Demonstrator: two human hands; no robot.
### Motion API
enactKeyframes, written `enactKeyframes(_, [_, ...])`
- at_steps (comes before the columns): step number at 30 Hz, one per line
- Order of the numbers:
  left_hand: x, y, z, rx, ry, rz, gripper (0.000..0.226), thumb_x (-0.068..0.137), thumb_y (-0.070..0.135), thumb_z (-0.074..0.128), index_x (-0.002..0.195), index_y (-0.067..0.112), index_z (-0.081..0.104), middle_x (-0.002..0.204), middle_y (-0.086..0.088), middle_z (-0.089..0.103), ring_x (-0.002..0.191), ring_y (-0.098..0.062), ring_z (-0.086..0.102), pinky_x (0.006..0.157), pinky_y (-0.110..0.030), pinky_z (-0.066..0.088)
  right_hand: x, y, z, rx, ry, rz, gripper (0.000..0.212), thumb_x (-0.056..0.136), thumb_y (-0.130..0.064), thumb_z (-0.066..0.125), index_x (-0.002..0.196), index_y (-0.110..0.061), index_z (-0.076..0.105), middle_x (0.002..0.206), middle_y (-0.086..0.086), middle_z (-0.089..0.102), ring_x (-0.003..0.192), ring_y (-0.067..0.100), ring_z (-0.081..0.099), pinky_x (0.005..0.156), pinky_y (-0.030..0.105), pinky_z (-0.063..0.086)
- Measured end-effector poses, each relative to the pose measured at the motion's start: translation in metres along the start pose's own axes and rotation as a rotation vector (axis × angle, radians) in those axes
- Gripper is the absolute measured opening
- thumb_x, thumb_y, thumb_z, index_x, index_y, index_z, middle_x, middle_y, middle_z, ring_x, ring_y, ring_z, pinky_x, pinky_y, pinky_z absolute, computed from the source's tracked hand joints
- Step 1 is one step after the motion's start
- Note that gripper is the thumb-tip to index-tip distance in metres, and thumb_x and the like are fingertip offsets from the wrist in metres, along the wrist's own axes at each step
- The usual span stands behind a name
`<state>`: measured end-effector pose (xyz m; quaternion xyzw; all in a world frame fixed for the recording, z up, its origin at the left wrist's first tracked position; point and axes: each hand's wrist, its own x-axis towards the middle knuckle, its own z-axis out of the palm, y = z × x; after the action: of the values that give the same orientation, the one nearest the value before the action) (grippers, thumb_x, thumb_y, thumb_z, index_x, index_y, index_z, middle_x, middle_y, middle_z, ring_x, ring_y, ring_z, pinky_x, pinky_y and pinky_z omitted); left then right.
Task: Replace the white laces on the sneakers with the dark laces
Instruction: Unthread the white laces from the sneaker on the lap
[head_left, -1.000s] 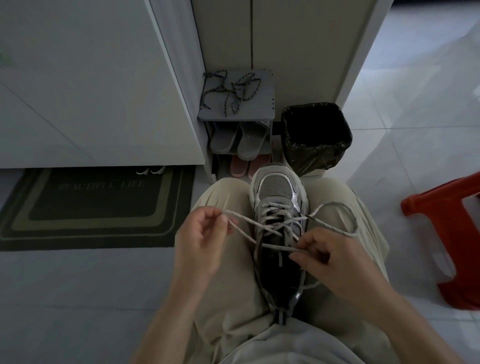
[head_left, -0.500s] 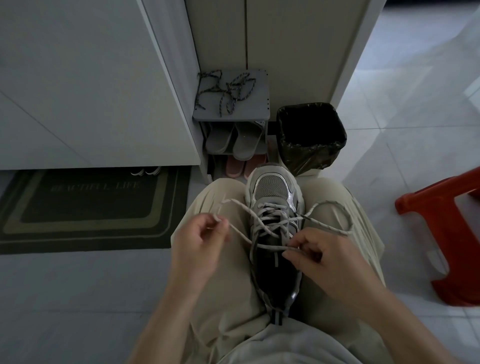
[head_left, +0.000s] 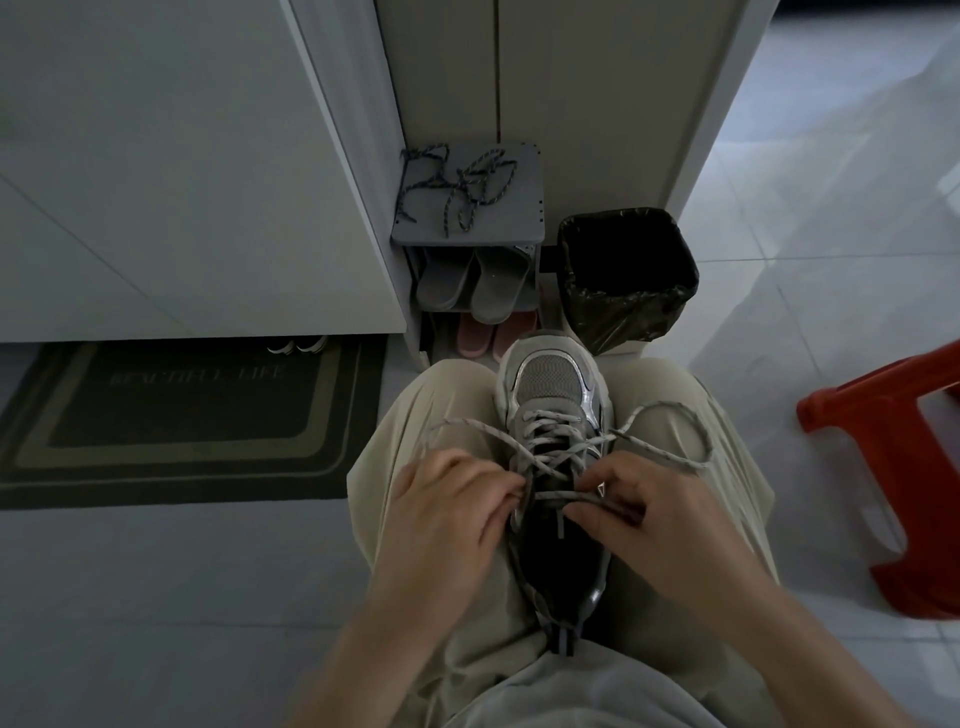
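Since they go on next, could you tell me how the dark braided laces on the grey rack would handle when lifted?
The dark braided laces lie in loose crossing loops, so probably floppy and light; tangled, they may lift together.

Dim indoor scene, glare on floor tiles (head_left: 857, 171) (right), edges bowed
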<state>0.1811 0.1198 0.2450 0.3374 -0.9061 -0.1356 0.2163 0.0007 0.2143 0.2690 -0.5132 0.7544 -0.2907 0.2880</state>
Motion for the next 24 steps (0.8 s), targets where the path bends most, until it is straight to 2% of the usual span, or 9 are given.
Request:
enactKeyframes(3, [0.000, -0.003, 0.000, -0.016, 0.023, -0.040, 0.018, 0.085, 0.034, 0.052, 0.086, 0.030, 0.070, 0.083, 0.019, 0.065, 0.088, -0.006, 0.051, 0.079, -0.026, 0.036, -0.001, 0.000, 0.000, 0.000, 0.025, -0.015, 0.009, 0.078, -0.037, 0.069, 0.083, -0.032, 0.063, 0.063, -0.019, 0.063, 0.061, 0.003, 0.057, 0.057, 0.017, 0.043])
enactKeyframes(7, [-0.001, -0.023, -0.014, -0.179, 0.126, -0.255, 0.014, 0.085, 0.041, 0.053, 0.086, 0.035, 0.066, 0.083, 0.025, 0.059, 0.087, 0.000, 0.054, 0.078, -0.032, 0.045, -0.001, -0.003, 0.001, 0.037, 0.031, -0.046, 0.004, 0.082, -0.029, 0.068, 0.079, -0.028, 0.065, 0.064, -0.014, 0.064, 0.059, 0.007, 0.058, 0.055, 0.019, 0.046])
enactKeyframes(9, [-0.003, -0.040, -0.020, -0.269, 0.184, -0.343, 0.006, 0.086, 0.035, 0.056, 0.088, 0.035, 0.062, 0.087, 0.024, 0.058, 0.088, -0.001, 0.055, 0.078, -0.034, 0.048, 0.000, -0.004, 0.004, 0.012, 0.030, -0.053, 0.005, 0.082, -0.030, 0.068, 0.079, -0.028, 0.064, 0.063, -0.012, 0.062, 0.061, 0.006, 0.057, 0.054, 0.021, 0.045])
enactKeyframes(11, [-0.003, -0.048, -0.020, -0.225, 0.104, -0.379, 0.008, 0.087, 0.032, 0.058, 0.090, 0.032, 0.064, 0.093, 0.017, 0.060, 0.093, -0.009, 0.057, 0.083, -0.039, 0.049, 0.003, -0.003, 0.010, -0.073, 0.036, -0.072, 0.010, 0.079, -0.036, 0.069, 0.084, -0.031, 0.062, 0.061, -0.016, 0.057, 0.062, 0.002, 0.053, 0.053, 0.017, 0.042])
enactKeyframes(13, [-0.003, -0.041, -0.015, -0.108, -0.009, -0.364, 0.019, 0.083, 0.037, 0.061, 0.099, 0.029, 0.066, 0.107, 0.011, 0.060, 0.105, -0.013, 0.053, 0.091, -0.033, 0.042, 0.005, -0.003, 0.015, -0.198, 0.067, -0.127, 0.017, 0.076, -0.042, 0.069, 0.088, -0.032, 0.063, 0.062, -0.021, 0.050, 0.060, 0.000, 0.048, 0.052, 0.017, 0.038])
enactKeyframes(15, [-0.002, -0.024, -0.009, -0.083, -0.065, -0.264, 0.029, 0.079, 0.045, 0.059, 0.104, 0.030, 0.065, 0.113, 0.011, 0.058, 0.110, -0.011, 0.047, 0.094, -0.030, 0.036, 0.007, -0.003, 0.019, -0.304, 0.114, -0.200, 0.019, 0.071, -0.041, 0.065, 0.087, -0.030, 0.065, 0.072, -0.021, 0.056, 0.064, 0.004, 0.055, 0.050, 0.020, 0.041])
enactKeyframes(17, [-0.001, -0.008, -0.004, -0.141, -0.096, -0.189, 0.024, 0.080, 0.048, 0.052, 0.097, 0.035, 0.064, 0.103, 0.017, 0.059, 0.104, -0.004, 0.050, 0.100, -0.030, 0.031, 0.008, -0.002, 0.022, -0.356, 0.132, -0.259, 0.017, 0.070, -0.037, 0.064, 0.084, -0.028, 0.068, 0.078, -0.014, 0.060, 0.067, 0.012, 0.061, 0.048, 0.020, 0.043])
enactKeyframes(20, [-0.001, -0.001, 0.002, -0.243, -0.076, -0.221, 0.014, 0.083, 0.045, 0.048, 0.091, 0.038, 0.057, 0.080, 0.026, 0.055, 0.085, 0.004, 0.053, 0.109, -0.025, 0.016, 0.008, 0.000, 0.025, -0.346, 0.166, -0.282, 0.014, 0.072, -0.037, 0.064, 0.080, -0.028, 0.070, 0.076, -0.011, 0.057, 0.065, 0.012, 0.060, 0.047, 0.019, 0.042])
enactKeyframes(24, [-0.003, -0.009, -0.004, -0.312, 0.027, -0.303, 0.012, 0.086, 0.041, 0.051, 0.082, 0.033, 0.058, 0.079, 0.021, 0.060, 0.081, 0.002, 0.056, 0.100, -0.027, 0.032, 0.008, 0.001, 0.024, -0.277, 0.205, -0.280, 0.022, 0.078, -0.044, 0.055, 0.083, -0.031, 0.072, 0.077, -0.014, 0.056, 0.067, 0.005, 0.056, 0.047, 0.017, 0.045])
